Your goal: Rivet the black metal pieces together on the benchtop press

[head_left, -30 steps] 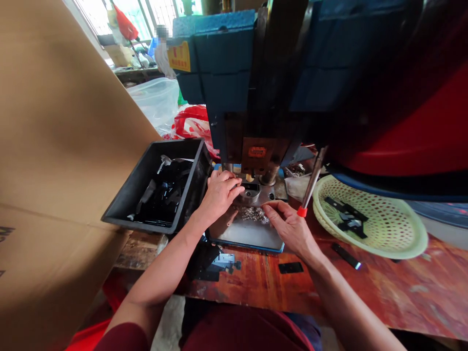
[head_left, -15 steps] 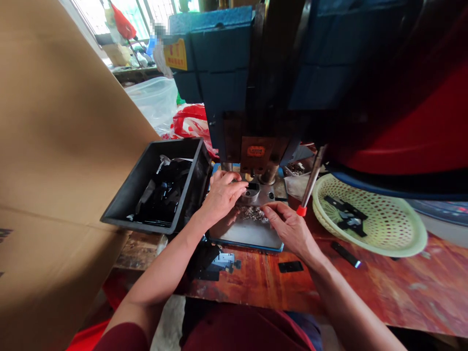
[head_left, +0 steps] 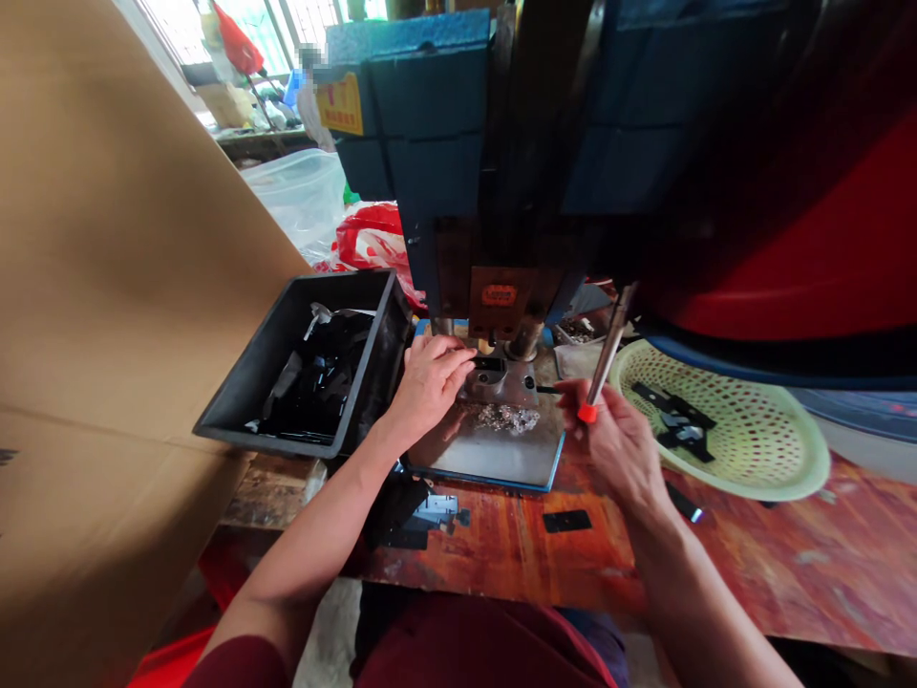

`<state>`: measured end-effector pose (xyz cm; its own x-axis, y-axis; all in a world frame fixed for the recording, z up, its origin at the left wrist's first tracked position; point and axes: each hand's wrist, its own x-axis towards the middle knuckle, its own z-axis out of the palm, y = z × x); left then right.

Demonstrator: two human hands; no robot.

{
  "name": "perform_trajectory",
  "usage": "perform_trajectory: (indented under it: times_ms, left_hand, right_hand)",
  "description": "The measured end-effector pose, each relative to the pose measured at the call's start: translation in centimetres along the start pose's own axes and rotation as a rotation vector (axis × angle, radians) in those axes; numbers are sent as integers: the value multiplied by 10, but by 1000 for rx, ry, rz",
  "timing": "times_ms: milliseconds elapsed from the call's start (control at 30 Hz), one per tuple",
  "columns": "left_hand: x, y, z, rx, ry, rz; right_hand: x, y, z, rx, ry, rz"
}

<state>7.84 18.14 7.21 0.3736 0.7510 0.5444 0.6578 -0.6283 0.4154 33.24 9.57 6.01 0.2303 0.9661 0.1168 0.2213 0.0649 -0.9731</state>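
Observation:
My left hand rests at the left side of the press die. Its fingers are drawn together, their tips at the near end of a small black plate lying on the die. To the right, my right hand is curled behind the press's metal lever, whose red tip crosses in front of it. The right fingertips are beside a thin dark strip at the die's right edge; what they hold, if anything, is hidden. Small shiny metal scraps lie just before the die.
A black bin of dark pieces stands left, beside a large cardboard sheet. At right is a pale green basket with black parts. Loose black plates lie on the wooden table. The blue press towers above.
My right hand has moved right, from beside the metal scraps to behind the lever. My left hand remains at the die, its fingers shifted slightly left.

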Motion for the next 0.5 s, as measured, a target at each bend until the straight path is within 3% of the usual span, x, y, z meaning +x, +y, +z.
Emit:
perform_trajectory:
  times_ms: [233, 333, 500]
  left_hand:
    - [-29, 7, -19, -106, 178, -117]
    - [-55, 14, -27, -142, 156, -178]
    - [-97, 24, -39, -194, 84, -273]
  right_hand:
    - [-4, -26, -15, -216, 32, -302]
    - [-3, -21, -12, -221, 56, -267]
    - [12, 1, -5, 126, 36, -135]
